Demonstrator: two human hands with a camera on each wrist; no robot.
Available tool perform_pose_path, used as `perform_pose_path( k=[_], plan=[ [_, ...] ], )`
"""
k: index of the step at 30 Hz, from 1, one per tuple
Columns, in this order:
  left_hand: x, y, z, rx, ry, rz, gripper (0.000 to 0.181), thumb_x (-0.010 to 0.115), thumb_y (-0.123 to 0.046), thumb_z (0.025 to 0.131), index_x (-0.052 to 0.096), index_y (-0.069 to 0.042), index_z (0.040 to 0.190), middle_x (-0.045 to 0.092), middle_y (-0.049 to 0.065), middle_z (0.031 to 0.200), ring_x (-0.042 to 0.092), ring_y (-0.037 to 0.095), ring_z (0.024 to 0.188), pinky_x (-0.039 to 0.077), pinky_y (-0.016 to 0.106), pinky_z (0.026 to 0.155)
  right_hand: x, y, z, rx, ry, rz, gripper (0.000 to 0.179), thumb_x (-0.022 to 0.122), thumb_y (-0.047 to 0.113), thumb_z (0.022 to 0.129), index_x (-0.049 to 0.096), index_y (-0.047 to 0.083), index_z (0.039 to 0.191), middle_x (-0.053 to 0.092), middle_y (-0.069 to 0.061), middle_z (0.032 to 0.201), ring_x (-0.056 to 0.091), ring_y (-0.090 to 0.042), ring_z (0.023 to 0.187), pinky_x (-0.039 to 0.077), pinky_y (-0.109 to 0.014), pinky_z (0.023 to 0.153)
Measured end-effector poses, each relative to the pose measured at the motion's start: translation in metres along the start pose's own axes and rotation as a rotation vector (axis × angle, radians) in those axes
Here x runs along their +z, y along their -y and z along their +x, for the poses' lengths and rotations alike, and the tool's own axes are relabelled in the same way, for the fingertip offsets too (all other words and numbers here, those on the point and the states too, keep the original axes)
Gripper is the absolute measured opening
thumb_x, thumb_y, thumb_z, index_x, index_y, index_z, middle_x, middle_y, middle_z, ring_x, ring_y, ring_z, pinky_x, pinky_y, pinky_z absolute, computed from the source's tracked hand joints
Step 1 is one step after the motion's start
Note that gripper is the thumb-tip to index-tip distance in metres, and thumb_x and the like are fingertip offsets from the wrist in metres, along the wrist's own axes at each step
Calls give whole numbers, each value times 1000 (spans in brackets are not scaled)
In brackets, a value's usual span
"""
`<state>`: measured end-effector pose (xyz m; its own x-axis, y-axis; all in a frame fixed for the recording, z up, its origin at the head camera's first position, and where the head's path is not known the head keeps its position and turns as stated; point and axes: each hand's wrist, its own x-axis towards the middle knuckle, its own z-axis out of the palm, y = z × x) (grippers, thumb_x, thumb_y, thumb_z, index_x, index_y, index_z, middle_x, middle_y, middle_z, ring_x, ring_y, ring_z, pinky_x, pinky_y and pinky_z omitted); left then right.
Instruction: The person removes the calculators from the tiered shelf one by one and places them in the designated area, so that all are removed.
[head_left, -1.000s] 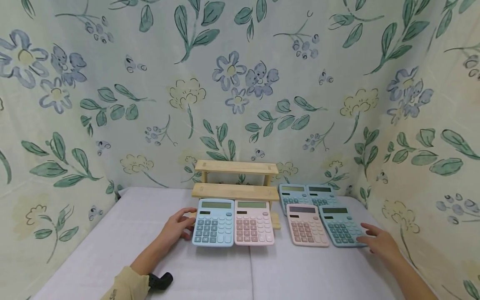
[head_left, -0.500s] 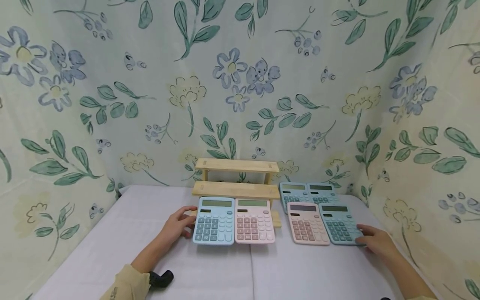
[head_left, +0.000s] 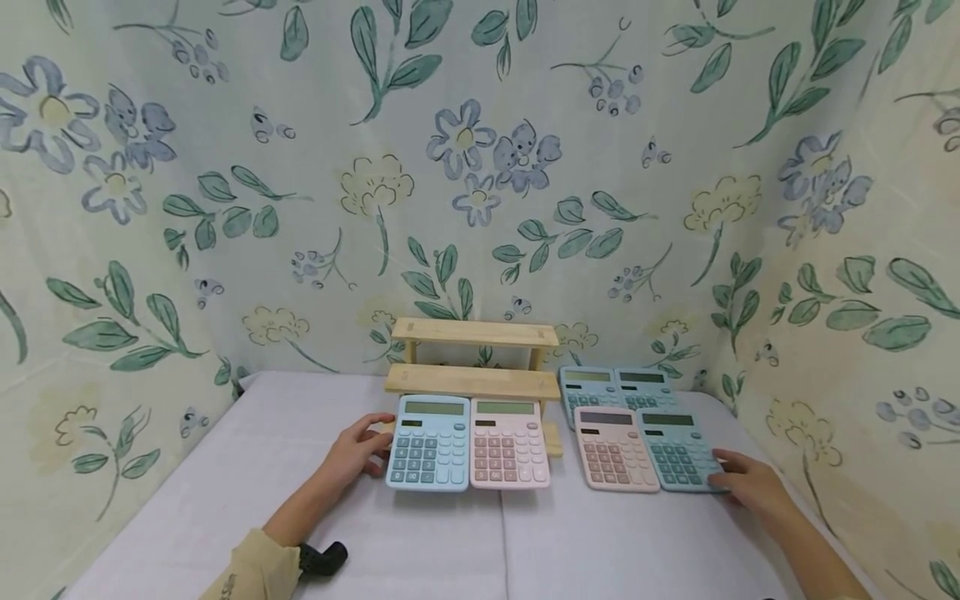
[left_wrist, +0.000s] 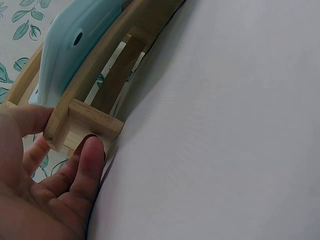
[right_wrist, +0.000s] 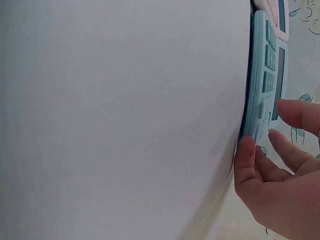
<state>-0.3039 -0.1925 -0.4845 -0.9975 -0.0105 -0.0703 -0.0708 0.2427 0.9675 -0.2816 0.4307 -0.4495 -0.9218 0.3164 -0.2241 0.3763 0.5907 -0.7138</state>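
My left hand [head_left: 358, 448] grips the left end of a stepped wooden stand [head_left: 472, 382]; the left wrist view shows thumb and fingers around the end of its wooden frame [left_wrist: 97, 117]. On the stand's front lean a light blue calculator [head_left: 450, 450] and, right beside it, a pink calculator [head_left: 528, 450]. My right hand [head_left: 753, 483] touches the right edge and lower corner of a darker blue calculator [head_left: 678, 450] on the table. In the right wrist view one fingertip [right_wrist: 245, 145] meets the corner of that calculator [right_wrist: 265, 70], the other fingers bent near its edge.
A second pink calculator [head_left: 615, 450] lies left of the touched one, edges close together. Behind them lie two more blue calculators, one on the left [head_left: 585, 387] and one on the right [head_left: 642, 387]. A white cloth [head_left: 420, 542] covers the table; floral curtains [head_left: 300, 208] enclose it.
My right hand has come in leftward against the blue calculator, whose lower right corner has shifted slightly left. The left hand keeps its hold on the stand.
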Motion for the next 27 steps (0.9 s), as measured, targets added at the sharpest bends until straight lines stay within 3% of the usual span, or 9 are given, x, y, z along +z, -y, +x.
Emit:
perform_pose_path(
  k=[11, 23, 27],
  plan=[
    [0, 1, 1, -5, 4, -5, 41, 61, -24, 99, 56, -20, 139, 71, 9, 100, 67, 22, 83, 56, 34, 65, -3, 9, -12, -105, -33, -61, 73, 63, 23, 94, 31, -5, 153, 29, -39, 149, 44, -51, 128, 55, -44, 85],
    [-1, 3, 1, 17, 4, -22, 42, 62, -25, 98, 56, -16, 139, 71, 9, 97, 67, 20, 81, 55, 35, 63, 11, 39, -38, -135, 13, 43, 70, 62, 25, 97, 31, 0, 155, 32, -34, 152, 45, -46, 130, 55, -38, 85],
    [-1, 3, 1, 15, 2, -19, 42, 62, -24, 98, 56, -17, 139, 71, 8, 97, 67, 20, 82, 55, 35, 63, 17, 48, -45, -133, 10, 90, 69, 62, 23, 96, 33, 1, 155, 35, -32, 153, 46, -42, 128, 55, -32, 79]
  ],
)
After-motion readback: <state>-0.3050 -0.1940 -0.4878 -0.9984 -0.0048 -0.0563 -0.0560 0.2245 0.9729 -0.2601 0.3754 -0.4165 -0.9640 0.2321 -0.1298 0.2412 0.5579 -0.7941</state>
